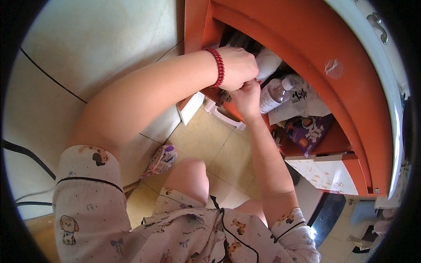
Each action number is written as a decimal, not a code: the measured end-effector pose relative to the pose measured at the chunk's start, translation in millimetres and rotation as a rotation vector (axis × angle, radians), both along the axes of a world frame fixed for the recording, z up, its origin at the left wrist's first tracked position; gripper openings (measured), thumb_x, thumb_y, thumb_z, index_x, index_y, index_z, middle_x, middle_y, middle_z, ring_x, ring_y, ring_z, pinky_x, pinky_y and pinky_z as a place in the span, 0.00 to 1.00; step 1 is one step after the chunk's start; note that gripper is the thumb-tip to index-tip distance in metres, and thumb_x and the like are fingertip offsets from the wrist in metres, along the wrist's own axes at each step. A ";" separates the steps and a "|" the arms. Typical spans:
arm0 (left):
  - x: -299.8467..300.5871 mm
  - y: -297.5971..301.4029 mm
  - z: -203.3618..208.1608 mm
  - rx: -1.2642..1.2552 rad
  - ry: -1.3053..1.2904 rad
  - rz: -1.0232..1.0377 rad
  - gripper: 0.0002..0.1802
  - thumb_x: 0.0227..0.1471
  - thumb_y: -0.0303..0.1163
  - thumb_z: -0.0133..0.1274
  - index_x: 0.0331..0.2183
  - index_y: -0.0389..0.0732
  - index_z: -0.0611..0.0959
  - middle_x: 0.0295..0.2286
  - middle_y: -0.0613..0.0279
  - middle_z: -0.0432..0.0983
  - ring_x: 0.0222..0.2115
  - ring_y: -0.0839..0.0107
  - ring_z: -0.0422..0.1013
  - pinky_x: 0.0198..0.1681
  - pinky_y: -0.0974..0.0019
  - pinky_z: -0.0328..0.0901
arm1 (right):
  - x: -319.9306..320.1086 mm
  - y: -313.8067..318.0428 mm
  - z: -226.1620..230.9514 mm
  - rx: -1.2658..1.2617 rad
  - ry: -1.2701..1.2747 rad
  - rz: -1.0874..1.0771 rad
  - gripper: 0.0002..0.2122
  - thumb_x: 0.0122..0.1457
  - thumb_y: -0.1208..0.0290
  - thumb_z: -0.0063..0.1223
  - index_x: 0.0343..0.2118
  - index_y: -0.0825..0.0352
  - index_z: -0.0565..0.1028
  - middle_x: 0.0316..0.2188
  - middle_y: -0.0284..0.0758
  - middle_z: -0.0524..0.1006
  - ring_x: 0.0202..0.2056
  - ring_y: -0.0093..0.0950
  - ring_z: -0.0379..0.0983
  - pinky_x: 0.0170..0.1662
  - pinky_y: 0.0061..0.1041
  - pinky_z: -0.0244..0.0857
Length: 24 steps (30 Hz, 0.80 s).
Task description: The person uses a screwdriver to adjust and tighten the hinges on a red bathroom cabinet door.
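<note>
My left hand (237,68), with a red bead bracelet (219,66) at its wrist, reaches into the open compartment of an orange-red cabinet (302,39). Its fingers are curled closed. My right hand (247,97) meets it from below, fingers closed too. A tiny bit of red shows where the two hands touch; what they hold is hidden between them. Right beside my right hand leans a clear plastic bottle (272,96) with a pale cap. Behind my left hand is a whitish rounded thing (267,62) whose kind I cannot make out.
A white plastic bag (302,98) and a purple package (309,131) lie in the compartment. A white flowered panel (324,173) edges the cabinet. Below are a pale pink plastic handle (224,117) and a pink package (160,161) on the tiled floor. Black cables (28,158) hang at left.
</note>
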<state>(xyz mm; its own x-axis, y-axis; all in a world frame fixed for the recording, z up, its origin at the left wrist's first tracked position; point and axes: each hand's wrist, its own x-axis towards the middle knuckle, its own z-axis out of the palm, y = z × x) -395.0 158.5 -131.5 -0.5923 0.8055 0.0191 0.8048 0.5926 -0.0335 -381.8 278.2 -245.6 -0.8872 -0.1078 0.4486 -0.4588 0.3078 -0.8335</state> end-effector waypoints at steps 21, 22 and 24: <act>-1.0 2.6 3.8 0.004 0.117 0.074 0.10 0.47 0.36 0.50 0.29 0.40 0.79 0.29 0.52 0.73 0.31 0.54 0.71 0.34 0.57 0.67 | -11.6 8.4 -11.0 -0.430 -0.258 0.320 0.12 0.46 0.79 0.61 0.34 0.71 0.71 0.30 0.29 0.74 0.31 0.16 0.67 0.36 0.16 0.64; 1.1 3.3 5.3 -0.022 0.112 0.209 0.13 0.50 0.38 0.47 0.26 0.39 0.79 0.27 0.51 0.74 0.30 0.54 0.72 0.34 0.56 0.67 | -11.2 6.3 -10.1 -0.383 -0.251 0.256 0.13 0.45 0.78 0.63 0.34 0.72 0.72 0.31 0.30 0.75 0.31 0.17 0.68 0.36 0.17 0.65; 5.0 3.4 13.3 -0.049 0.111 0.345 0.18 0.52 0.41 0.45 0.24 0.38 0.80 0.25 0.50 0.75 0.29 0.54 0.72 0.34 0.55 0.67 | -16.8 3.1 -12.2 -0.341 -0.188 0.224 0.13 0.45 0.77 0.63 0.33 0.72 0.73 0.30 0.30 0.75 0.30 0.16 0.68 0.35 0.18 0.65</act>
